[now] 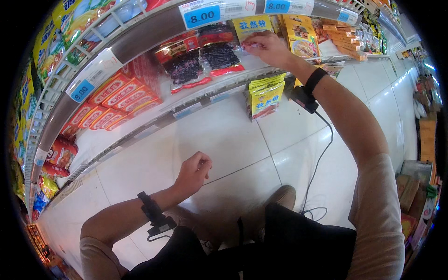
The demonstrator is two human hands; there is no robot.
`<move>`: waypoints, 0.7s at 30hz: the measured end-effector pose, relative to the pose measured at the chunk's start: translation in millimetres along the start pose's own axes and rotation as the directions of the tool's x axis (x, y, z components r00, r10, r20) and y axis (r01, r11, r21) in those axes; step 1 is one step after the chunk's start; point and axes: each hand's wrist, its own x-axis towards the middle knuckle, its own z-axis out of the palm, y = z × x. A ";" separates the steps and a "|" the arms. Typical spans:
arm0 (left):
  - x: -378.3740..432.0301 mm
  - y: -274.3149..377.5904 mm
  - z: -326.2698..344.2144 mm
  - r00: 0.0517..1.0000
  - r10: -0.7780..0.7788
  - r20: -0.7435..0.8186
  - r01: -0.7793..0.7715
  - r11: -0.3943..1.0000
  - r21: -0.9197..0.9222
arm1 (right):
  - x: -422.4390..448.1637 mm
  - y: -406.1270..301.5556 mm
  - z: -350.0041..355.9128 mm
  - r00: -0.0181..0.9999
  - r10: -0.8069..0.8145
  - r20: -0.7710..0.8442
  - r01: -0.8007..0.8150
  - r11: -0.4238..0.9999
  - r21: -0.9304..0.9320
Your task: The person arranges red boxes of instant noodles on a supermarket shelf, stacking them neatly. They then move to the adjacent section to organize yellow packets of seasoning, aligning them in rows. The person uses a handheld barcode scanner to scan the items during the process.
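Observation:
My right hand (267, 48) reaches onto a shop shelf and touches the lower part of a yellow spice packet (252, 26); its fingertips are partly hidden, so a firm grip cannot be told. Left of it lie clear-and-red bags of dark dried food (219, 52). To its right stands another yellow packet (301, 35). Below the hand, a row of yellow packets (266, 98) sticks out from a lower level. My left hand (196, 171), loosely curled with nothing seen in it, hangs over the tiled floor. Both wrists wear black straps with small devices.
A shelf rail with price tags (217, 15) runs above the goods. Stacked red-and-orange boxes (122, 96) sit at the left, orange boxes (344, 38) at the right. A wire shelf edge (140, 119) curves below. A cable (323, 154) hangs from the right wrist device. Cartons (409, 192) stand at far right.

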 end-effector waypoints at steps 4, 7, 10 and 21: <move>1.8 0.2 -0.3 1.000 0.003 -0.007 -0.003 1.000 0.009 | 2.1 -8.7 4.7 0.998 -0.058 -0.035 0.051 0.984 -0.173; 1.7 -3.6 -1.3 1.000 -0.006 -0.018 0.006 1.000 0.008 | -0.6 -23.1 2.0 0.999 -0.033 -0.037 0.020 0.952 -0.306; 1.2 -7.5 -3.6 1.000 -0.003 -0.018 0.004 1.000 0.029 | 1.9 -28.1 0.3 1.000 0.016 -0.009 -0.018 0.938 -0.345; -0.6 -13.3 -7.8 0.999 0.036 -0.033 -0.035 0.999 0.026 | -55.6 -50.5 -20.1 0.947 -0.060 -0.317 0.026 0.994 -0.110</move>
